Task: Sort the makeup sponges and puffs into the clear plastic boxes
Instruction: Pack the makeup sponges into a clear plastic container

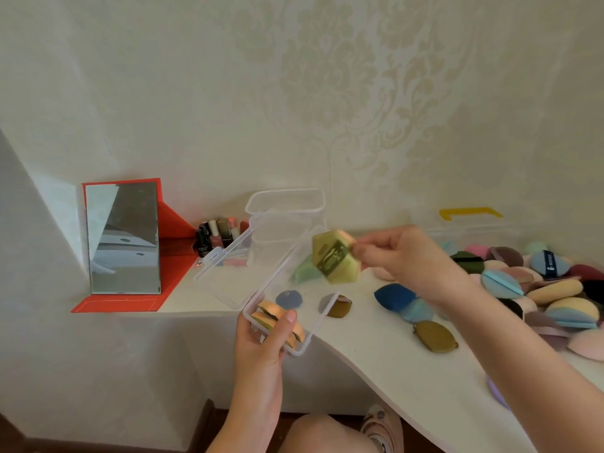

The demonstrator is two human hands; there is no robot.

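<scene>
- Risk, box: the clear box (268, 278) is held off the tabletop (392, 354) by the left hand (261, 351) alone, tilted and gripped at its lower end only. If that grip slips, the box would tip and spill the orange puffs (277, 313) lying in that end.
- Risk, lid: the open lid (225, 266) hangs out to the left on its hinge. It could swing, or catch the nail polish bottles (214, 238) standing behind it.
- Risk, release: the green puff (333, 259) is held only by a narrow pinch at one edge. Dropped too high or off line, it would likely bounce off the rim and land among the loose puffs (555, 289) on the tabletop.
- Right hand (402, 256): the fingers (362, 248) and thumb are closed on the right-hand edge of the green puff. The body of the puff sticks out to the left, clear of the palm, with its ribbon side toward the viewer.
- Position: the green puff sits over the upper, open half of the box, apart from the orange puffs. From here it cannot be told whether it touches the far wall.
- Left hand: the thumb lies over the near rim and the fingers wrap under the base, grasping the box.
</scene>
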